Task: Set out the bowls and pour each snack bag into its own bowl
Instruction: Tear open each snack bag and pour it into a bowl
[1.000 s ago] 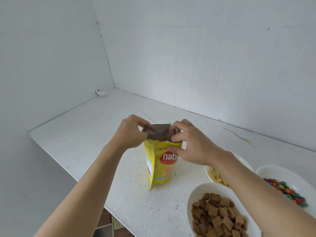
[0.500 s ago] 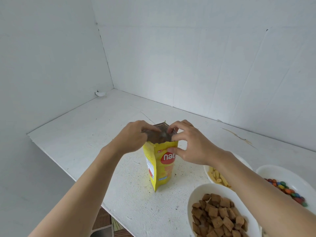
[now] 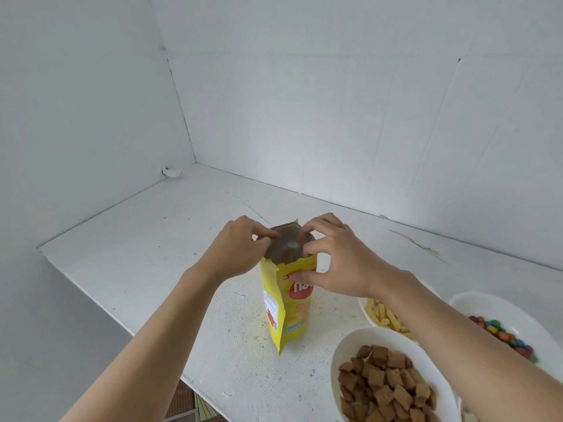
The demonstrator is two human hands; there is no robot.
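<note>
A yellow snack bag [image 3: 292,312] with a red logo stands upright on the white table [image 3: 146,254]. Its top is torn open and the grey inner lining shows. My left hand [image 3: 240,249] pinches the left edge of the mouth. My right hand [image 3: 335,257] pinches the right edge, its lower fingers lying against the bag's front. To the right stand three white bowls: one with brown square snacks [image 3: 344,351], one with yellow sticks [image 3: 365,312] partly behind my right forearm, and one with coloured candies [image 3: 475,303].
White walls close the table at the back and left, meeting in a corner. A small white object [image 3: 172,172] lies at the left wall's foot. The table's front edge runs diagonally; a wooden floor [image 3: 185,406] shows below it.
Both hands have spread the bag's mouth wider, so more of the grey lining shows. The bag has stayed upright in about the same place.
</note>
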